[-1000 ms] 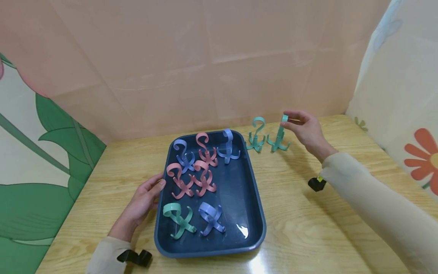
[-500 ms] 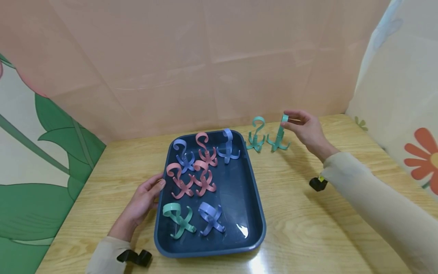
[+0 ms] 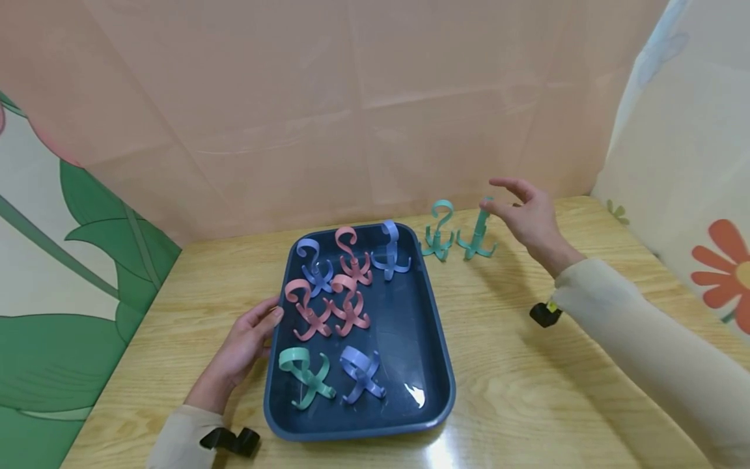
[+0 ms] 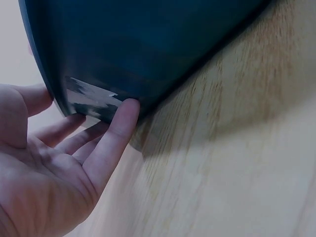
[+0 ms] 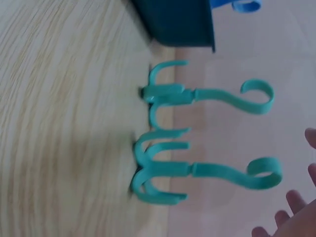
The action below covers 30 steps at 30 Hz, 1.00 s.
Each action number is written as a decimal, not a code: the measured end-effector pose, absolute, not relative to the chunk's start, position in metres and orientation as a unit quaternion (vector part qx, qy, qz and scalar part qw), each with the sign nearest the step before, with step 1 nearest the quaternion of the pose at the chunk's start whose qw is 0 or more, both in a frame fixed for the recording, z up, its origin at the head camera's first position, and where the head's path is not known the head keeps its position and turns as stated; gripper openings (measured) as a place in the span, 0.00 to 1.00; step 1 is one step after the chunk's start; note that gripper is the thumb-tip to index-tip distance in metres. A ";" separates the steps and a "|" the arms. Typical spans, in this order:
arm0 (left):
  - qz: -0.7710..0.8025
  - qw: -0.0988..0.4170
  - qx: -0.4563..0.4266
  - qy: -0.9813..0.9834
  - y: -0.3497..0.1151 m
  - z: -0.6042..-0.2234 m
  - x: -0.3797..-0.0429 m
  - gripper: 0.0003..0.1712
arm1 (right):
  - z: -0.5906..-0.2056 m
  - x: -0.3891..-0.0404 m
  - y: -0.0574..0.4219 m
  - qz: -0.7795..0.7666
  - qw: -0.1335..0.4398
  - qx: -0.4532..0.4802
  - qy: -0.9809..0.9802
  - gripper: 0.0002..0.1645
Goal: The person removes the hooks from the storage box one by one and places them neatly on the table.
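My left hand [image 3: 245, 342] rests at the left side of a dark blue tray [image 3: 413, 365]. In the left wrist view its thumb touches the rim while the fairly straight fingers [image 4: 116, 131] lie against the outer wall. Near the back edge, two teal multi-armed hooks stand upright: one hook [image 3: 438, 241] beside the tray corner, another hook [image 3: 477, 241] to its right. My right hand [image 3: 530, 218] hovers by the right hook's curled top, thumb and forefinger spread. In the right wrist view, a gap shows between its fingers [image 5: 295, 201] and that hook.
Inside the tray stand pink hooks [image 3: 351, 312], blue hooks [image 3: 363, 374] and a green hook [image 3: 313, 381]. The wooden table [image 3: 504, 391] meets a pinkish draped backdrop [image 3: 351, 130] behind. A flower-printed panel [image 3: 674, 163] borders the right side.
My right hand has let go of the right teal hook, its forefinger lifting up and away from the thumb. The hook stays standing. My left hand and the tray have not moved.
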State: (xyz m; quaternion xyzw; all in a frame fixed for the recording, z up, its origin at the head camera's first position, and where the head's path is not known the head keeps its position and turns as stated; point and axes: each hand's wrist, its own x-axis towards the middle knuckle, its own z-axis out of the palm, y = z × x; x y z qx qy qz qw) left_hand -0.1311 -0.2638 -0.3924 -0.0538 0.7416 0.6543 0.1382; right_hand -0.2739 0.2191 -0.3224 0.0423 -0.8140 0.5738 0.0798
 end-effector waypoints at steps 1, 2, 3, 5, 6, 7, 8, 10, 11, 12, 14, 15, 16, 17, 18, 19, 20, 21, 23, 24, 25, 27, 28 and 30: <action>0.654 0.138 -0.054 0.742 -0.264 -0.392 -0.131 0.33 | -0.320 -0.272 0.217 0.572 0.085 0.040 -0.815 0.35; 0.654 0.138 -0.054 0.741 -0.264 -0.392 -0.131 0.33 | -0.318 -0.270 0.215 0.571 0.090 0.038 -0.815 0.34; 0.655 0.139 -0.054 0.741 -0.264 -0.392 -0.131 0.33 | -0.316 -0.269 0.213 0.571 0.096 0.039 -0.814 0.34; 0.655 0.139 -0.055 0.741 -0.264 -0.392 -0.132 0.33 | -0.312 -0.265 0.209 0.569 0.109 0.044 -0.814 0.33; 0.654 0.139 -0.055 0.741 -0.264 -0.392 -0.132 0.33 | -0.311 -0.263 0.206 0.566 0.117 0.048 -0.815 0.32; 0.654 0.139 -0.055 0.741 -0.264 -0.393 -0.132 0.33 | -0.309 -0.261 0.204 0.562 0.126 0.052 -0.816 0.32; 0.654 0.139 -0.055 0.742 -0.264 -0.393 -0.132 0.33 | -0.308 -0.259 0.201 0.555 0.134 0.053 -0.819 0.31; 0.654 0.139 -0.054 0.742 -0.264 -0.393 -0.132 0.33 | -0.306 -0.255 0.196 0.549 0.146 0.059 -0.821 0.31; 0.655 0.139 -0.054 0.741 -0.264 -0.393 -0.132 0.33 | -0.305 -0.253 0.193 0.548 0.151 0.060 -0.820 0.31; 0.656 0.140 -0.053 0.740 -0.264 -0.393 -0.132 0.33 | -0.304 -0.251 0.191 0.549 0.155 0.062 -0.819 0.31; 0.657 0.140 -0.053 0.739 -0.263 -0.394 -0.133 0.32 | -0.302 -0.248 0.186 0.558 0.161 0.069 -0.811 0.31; 0.658 0.140 -0.054 0.738 -0.263 -0.394 -0.133 0.32 | -0.301 -0.246 0.183 0.566 0.164 0.074 -0.805 0.30; 0.656 0.141 -0.053 0.739 -0.263 -0.394 -0.133 0.33 | -0.300 -0.244 0.180 0.569 0.169 0.078 -0.801 0.30; 0.657 0.140 -0.055 0.739 -0.263 -0.393 -0.133 0.33 | -0.299 -0.243 0.177 0.574 0.173 0.084 -0.796 0.30; 0.655 0.140 -0.055 0.740 -0.263 -0.393 -0.133 0.33 | -0.298 -0.241 0.174 0.577 0.177 0.092 -0.792 0.30; 0.655 0.139 -0.058 0.740 -0.262 -0.393 -0.133 0.32 | -0.297 -0.239 0.171 0.579 0.182 0.100 -0.788 0.29; 0.655 0.139 -0.059 0.740 -0.262 -0.393 -0.133 0.32 | -0.296 -0.237 0.168 0.582 0.186 0.107 -0.785 0.29; 0.655 0.139 -0.060 0.741 -0.262 -0.393 -0.133 0.32 | -0.295 -0.234 0.165 0.585 0.187 0.114 -0.781 0.28; 0.655 0.138 -0.062 0.741 -0.262 -0.392 -0.133 0.32 | -0.295 -0.229 0.158 0.589 0.186 0.132 -0.775 0.27; 0.654 0.138 -0.062 0.742 -0.262 -0.392 -0.133 0.33 | -0.295 -0.227 0.155 0.592 0.184 0.141 -0.772 0.27; 0.653 0.137 -0.063 0.742 -0.262 -0.392 -0.133 0.33 | -0.296 -0.225 0.152 0.595 0.181 0.150 -0.768 0.26; 0.650 0.137 -0.063 0.745 -0.262 -0.392 -0.133 0.33 | -0.298 -0.222 0.145 0.607 0.166 0.167 -0.759 0.25; 0.650 0.136 -0.064 0.745 -0.262 -0.392 -0.133 0.33 | -0.299 -0.221 0.142 0.612 0.158 0.175 -0.755 0.25; 0.650 0.136 -0.067 0.745 -0.262 -0.392 -0.133 0.33 | -0.304 -0.220 0.137 0.622 0.142 0.183 -0.748 0.25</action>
